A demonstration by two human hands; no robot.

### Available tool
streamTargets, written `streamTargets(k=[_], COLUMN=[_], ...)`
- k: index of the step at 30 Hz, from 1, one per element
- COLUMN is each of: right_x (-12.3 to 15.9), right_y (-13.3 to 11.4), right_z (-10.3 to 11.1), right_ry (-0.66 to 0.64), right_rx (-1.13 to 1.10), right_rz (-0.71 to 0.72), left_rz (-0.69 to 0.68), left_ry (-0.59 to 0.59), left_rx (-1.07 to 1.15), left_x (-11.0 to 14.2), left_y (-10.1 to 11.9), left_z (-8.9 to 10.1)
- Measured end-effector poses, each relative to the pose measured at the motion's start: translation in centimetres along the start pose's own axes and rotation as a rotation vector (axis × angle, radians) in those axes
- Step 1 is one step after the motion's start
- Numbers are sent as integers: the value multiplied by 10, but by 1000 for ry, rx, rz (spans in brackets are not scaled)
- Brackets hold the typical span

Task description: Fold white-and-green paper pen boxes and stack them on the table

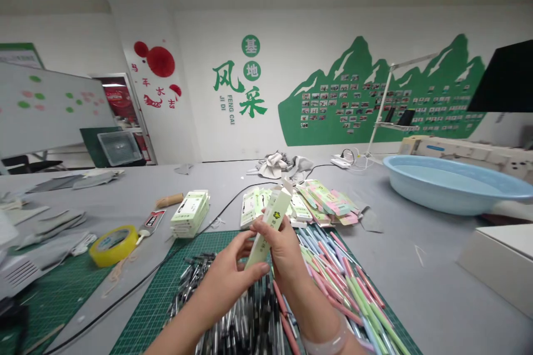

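Observation:
A slim pale green carton (pixel 272 216) with a flower mark is held up, tilted, between both hands, its top flap standing open. My left hand (pixel 235 266) grips its lower end, thumb across the front. My right hand (pixel 283 241) wraps round the carton's right side higher up. Beneath the hands lies a heap of black and clear pens (pixel 233 321). To the right is a spread of pastel pens (pixel 341 283) in pink, green and blue. Flattened cartons (pixel 328 199) lie behind the hands, and a stack of cartons (pixel 189 213) stands to the left.
A green cutting mat (pixel 137 316) lies under the pens. Yellow tape (pixel 112 247), a glue tube (pixel 153 223) and a black cable (pixel 125 291) are on the left. A blue basin (pixel 437 191) and a white box (pixel 499 266) stand on the right. Grey cloth (pixel 278 166) is piled at the back.

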State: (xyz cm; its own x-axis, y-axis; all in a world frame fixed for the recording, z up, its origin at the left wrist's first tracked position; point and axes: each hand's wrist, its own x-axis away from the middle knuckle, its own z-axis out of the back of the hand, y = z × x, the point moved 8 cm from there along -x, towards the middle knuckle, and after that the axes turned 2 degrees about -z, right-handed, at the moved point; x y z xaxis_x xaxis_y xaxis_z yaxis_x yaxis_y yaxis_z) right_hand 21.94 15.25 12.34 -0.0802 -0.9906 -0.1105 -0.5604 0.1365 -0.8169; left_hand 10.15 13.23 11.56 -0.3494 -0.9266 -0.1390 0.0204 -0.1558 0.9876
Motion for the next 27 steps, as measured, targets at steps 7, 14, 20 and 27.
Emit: streamTargets(k=[7,14,20,27], right_x=[3,-12,-16,-8], right_y=[-1,14,9,21], right_z=[-3,26,32,20], right_ry=[-1,152,208,220], right_rx=[-11,-228,-353,-373], right_rz=[-86,-269,-284,-343], left_rz=[107,138,-104,-218], left_ry=[-70,-104,21,111], left_rx=[184,309,26,-168], left_x=[4,6,2,9], left_y=[-2,-2,18,29], left_z=[-4,1,22,20])
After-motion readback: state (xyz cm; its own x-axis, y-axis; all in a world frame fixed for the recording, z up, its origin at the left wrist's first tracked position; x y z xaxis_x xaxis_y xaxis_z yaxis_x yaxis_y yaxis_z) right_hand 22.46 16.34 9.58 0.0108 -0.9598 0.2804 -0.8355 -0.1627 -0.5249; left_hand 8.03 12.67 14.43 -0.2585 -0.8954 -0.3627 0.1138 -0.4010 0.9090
